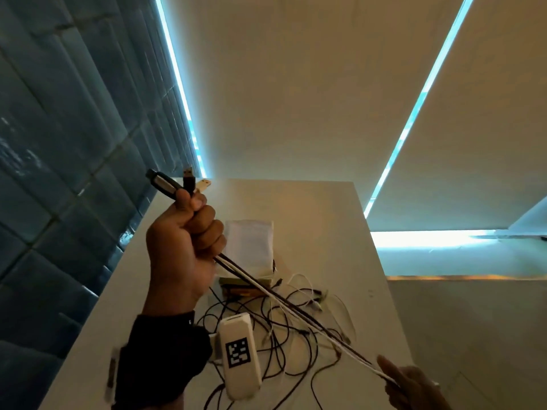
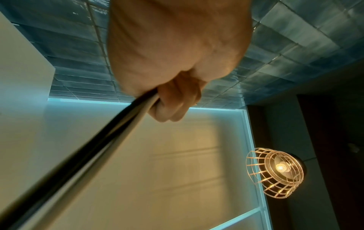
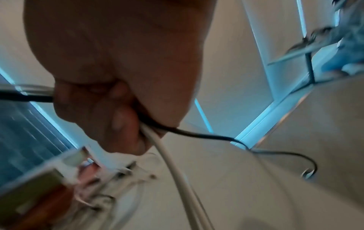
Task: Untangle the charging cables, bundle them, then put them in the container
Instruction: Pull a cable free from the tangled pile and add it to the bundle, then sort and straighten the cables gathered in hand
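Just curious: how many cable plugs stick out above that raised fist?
3: a long dark plug leftmost, a black USB plug in the middle, a white plug rightmost. Others may hide inside the left hand.

The head camera looks forward and down at the white table from above its near edge, a little tilted. The left wrist camera sits very close behind the left hand and faces upward, away from the table, toward a hanging lamp. The right wrist camera sits close behind the right hand, above the table. All three views share the stretched cables held over the table.
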The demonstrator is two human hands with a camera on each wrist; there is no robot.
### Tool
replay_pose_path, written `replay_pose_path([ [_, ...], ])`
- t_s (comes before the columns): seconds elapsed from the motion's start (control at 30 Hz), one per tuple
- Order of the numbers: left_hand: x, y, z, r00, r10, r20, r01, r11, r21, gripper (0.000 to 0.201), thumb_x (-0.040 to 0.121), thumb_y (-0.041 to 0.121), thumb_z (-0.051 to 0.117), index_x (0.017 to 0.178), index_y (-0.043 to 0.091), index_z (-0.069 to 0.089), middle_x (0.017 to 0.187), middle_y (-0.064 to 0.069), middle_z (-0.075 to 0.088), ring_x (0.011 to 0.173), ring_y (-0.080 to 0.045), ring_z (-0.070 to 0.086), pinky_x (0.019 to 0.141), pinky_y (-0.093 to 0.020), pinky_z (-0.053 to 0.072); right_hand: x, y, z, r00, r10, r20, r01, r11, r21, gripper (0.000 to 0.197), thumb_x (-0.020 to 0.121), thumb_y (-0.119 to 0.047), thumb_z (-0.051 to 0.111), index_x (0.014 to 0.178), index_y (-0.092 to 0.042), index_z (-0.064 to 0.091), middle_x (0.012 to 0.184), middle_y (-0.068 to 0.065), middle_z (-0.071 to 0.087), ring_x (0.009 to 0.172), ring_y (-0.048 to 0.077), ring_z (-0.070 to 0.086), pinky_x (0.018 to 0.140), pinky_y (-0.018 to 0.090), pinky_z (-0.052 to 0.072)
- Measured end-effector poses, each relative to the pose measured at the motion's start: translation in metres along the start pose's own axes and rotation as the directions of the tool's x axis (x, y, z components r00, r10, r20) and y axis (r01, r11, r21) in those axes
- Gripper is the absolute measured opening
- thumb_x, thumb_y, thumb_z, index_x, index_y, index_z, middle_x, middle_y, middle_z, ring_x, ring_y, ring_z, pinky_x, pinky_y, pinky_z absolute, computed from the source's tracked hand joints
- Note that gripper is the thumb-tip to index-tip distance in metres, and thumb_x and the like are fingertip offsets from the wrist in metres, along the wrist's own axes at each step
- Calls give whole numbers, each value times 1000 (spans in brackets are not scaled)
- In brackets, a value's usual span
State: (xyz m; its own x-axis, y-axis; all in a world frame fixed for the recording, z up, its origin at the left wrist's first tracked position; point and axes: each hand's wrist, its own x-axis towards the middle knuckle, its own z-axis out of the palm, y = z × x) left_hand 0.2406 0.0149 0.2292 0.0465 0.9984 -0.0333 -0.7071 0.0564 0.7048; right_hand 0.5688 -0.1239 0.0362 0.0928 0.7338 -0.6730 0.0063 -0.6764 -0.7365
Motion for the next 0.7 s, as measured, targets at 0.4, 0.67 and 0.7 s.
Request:
replay_pose_path([
  [0.4, 4, -3, 4, 995, -97, 37, 96, 995, 31, 35, 95, 37, 37, 66, 19, 47, 45, 10, 27, 33, -1, 21, 32, -17, 16, 90, -68, 60, 895, -440, 72, 290, 453, -843, 18, 92, -24, 59, 75, -21, 63, 73, -9, 57, 65, 2, 52, 57, 14, 39],
  [0.67, 7, -1, -1, 995, -100, 13, 99, 993, 58, 35, 95, 36, 38, 67, 18, 48, 46, 10, 27, 34, -2, 20, 34, -18, 15, 160, -46, 83, 920, -391, 35, 204, 398, -895, 21, 89, -35, 57, 102, -19, 51, 104, 3, 59, 91, 24, 60, 65, 28, 39],
  [0.7, 7, -1, -2, 995, -101, 13, 100, 993, 61, 35, 95, 36, 37, 67, 18, 48, 46, 10, 27, 34, -2, 21, 33, -18, 16, 160, -46, 83, 914, -404, 40, 208, 382, -900, 18, 90, -33, 55, 102, -20, 51, 103, 3, 60, 90, 24, 60, 64, 27, 38],
])
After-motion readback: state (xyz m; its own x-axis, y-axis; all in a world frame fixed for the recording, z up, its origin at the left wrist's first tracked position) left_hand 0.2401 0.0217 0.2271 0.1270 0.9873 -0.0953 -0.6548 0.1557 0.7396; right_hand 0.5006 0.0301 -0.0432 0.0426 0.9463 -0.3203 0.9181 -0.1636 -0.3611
